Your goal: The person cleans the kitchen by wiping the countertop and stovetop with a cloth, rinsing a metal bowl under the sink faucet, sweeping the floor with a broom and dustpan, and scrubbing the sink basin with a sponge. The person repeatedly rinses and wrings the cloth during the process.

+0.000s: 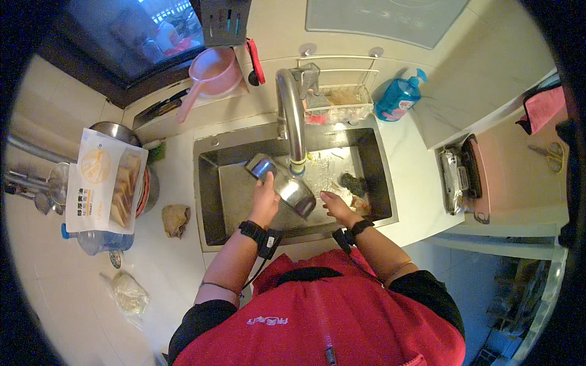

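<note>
My left hand (268, 201) grips a rectangular stainless steel container (295, 194), which is tilted over the sink (233, 192) beneath the end of the curved metal faucet (293, 119). The thumb lies over its near wall, and the fingers behind are hidden. My right hand (339, 208) is just right of the container and apart from it, its fingers loosely bent with nothing visible in them. Beyond that hand, a dark scouring pad (353, 184) lies on the sink bottom. Wet food scraps (359, 204) lie close by.
A blue soap pump bottle (397, 99) stands behind the sink's right corner, beside a wire rack (341, 103). A pink ladle (213, 73) hangs at the back left. Bagged sliced bread (123, 196) and a crumpled brown item (175, 220) are on the left.
</note>
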Motion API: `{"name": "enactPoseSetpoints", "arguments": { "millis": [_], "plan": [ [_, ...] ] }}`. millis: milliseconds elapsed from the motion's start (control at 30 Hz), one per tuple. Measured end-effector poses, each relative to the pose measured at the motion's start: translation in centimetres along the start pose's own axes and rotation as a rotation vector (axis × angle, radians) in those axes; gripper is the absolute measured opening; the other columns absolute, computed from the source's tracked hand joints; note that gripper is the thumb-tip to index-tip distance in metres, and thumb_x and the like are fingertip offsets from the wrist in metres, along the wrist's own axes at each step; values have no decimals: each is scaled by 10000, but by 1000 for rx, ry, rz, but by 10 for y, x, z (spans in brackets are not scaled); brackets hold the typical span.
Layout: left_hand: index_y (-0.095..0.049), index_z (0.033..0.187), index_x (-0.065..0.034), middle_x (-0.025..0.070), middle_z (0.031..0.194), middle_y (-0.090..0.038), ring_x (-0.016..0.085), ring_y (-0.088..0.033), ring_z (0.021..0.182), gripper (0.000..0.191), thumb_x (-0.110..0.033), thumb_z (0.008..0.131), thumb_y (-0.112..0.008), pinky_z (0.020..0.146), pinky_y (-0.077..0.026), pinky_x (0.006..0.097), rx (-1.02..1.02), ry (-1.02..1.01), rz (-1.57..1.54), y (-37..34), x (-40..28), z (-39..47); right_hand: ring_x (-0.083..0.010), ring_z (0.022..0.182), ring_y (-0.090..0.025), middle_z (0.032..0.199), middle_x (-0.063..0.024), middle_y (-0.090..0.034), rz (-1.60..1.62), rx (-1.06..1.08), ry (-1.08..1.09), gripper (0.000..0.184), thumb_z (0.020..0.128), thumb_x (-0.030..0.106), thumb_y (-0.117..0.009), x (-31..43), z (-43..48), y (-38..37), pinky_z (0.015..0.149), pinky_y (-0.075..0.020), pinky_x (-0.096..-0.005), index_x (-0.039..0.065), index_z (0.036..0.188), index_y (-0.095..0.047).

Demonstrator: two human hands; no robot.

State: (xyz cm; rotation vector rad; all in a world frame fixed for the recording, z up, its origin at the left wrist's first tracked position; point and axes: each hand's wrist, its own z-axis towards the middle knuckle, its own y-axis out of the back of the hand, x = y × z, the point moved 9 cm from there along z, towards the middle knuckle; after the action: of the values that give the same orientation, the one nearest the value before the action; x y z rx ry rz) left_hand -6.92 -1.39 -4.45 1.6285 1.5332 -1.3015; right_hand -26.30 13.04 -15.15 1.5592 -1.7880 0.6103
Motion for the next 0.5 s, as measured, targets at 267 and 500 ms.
{"name": "enactPoseSetpoints", "arguments": {
  "millis": [267,500],
  "plan": [
    [-512,895,-73,27,780,-514,102,-439,607,139,-201,941,-542,640,-465,241,75,404,-706,-20,63,41,-223,1048,-523,1218,-78,-532,251,-51,7,533,889,320,-594,1,-25,14,858,-435,-333,86,1338,-426],
    [-552,933,-30,69,891,-615,92,-542,688,151,-174,951,-510,429,-390,114,-94,332,-971,38,52,32,-241,1065,-541,1240,-163,-515,24,-131,514,609,837,97,-654,69,-8,-16,885,-460,-326,28,1368,-363]
  ]
}}
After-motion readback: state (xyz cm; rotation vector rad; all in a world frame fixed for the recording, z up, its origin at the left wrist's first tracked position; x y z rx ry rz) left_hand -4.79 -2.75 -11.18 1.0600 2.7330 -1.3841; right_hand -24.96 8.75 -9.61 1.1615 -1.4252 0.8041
